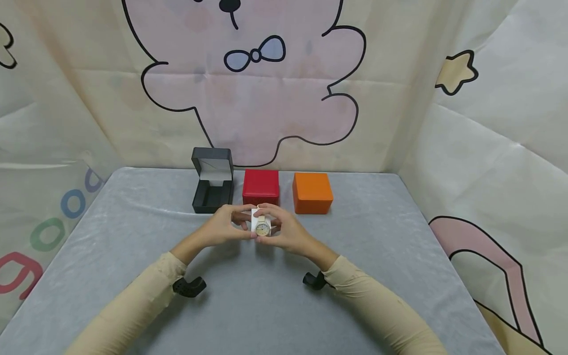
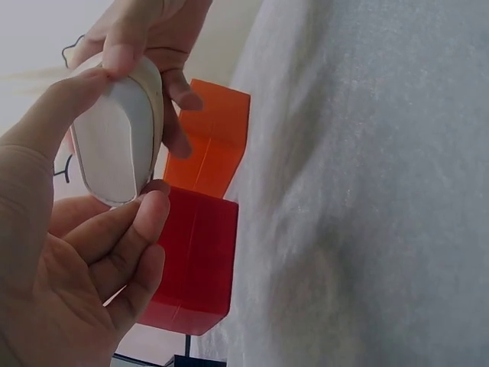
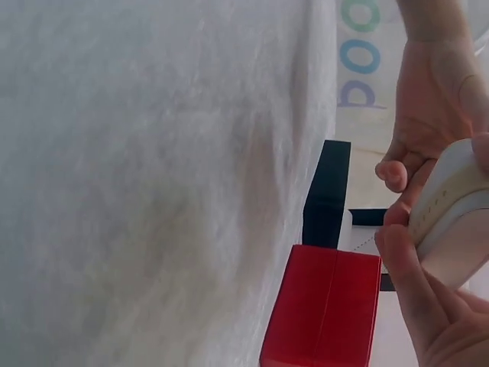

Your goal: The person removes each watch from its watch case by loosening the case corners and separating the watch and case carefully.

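Note:
A wristwatch [image 1: 263,228] with a pale dial and a cream strap is fastened round a white watch cushion [image 2: 107,149]. Both hands hold it above the table, in front of the boxes. The left hand [image 1: 225,226] pinches the cushion's left side, thumb at the near end and fingers at the far end. On the other side, the right hand [image 1: 287,229] grips the watch and cushion between thumb and fingers. The right wrist view shows the strap [image 3: 437,212] running round the cushion; the dial is hidden there and in the left wrist view.
At the back of the grey cloth-covered table [image 1: 262,305] stand a black box [image 1: 213,195] with its lid up, a closed red box [image 1: 261,186] and a closed orange box [image 1: 312,193]. A printed curtain [image 1: 386,108] hangs behind. Each wrist wears a black camera mount [image 1: 190,287].

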Demonstrator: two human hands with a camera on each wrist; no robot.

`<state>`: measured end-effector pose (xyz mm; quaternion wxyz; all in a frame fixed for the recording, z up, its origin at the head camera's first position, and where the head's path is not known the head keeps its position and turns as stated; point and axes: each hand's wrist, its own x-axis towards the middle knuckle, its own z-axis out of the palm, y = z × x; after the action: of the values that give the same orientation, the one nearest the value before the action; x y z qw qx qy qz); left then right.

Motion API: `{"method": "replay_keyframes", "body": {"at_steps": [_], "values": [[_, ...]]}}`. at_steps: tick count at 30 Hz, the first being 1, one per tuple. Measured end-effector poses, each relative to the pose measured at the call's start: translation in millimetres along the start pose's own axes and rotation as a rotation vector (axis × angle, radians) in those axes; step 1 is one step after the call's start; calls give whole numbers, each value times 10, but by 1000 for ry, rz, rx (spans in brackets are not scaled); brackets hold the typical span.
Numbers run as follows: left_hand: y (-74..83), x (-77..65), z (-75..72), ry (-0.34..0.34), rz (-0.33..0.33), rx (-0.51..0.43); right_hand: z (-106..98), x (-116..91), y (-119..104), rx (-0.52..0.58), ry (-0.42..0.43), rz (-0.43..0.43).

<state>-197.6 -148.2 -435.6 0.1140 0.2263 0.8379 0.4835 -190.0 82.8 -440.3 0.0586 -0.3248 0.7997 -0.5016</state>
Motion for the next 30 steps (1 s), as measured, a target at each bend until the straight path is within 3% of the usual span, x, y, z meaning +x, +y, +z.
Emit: {"method": "replay_keyframes", "body": {"at_steps": [8,14,30], "values": [[26,9,20,-1,16,-16,-10,-9,5,-211,22,-152],[5,18,22,-11,40,-40,-19,-26,47,-287,45,-254],[-27,48,14,-11,15,-36,-49,-47,12,-202,-36,-132]]}}
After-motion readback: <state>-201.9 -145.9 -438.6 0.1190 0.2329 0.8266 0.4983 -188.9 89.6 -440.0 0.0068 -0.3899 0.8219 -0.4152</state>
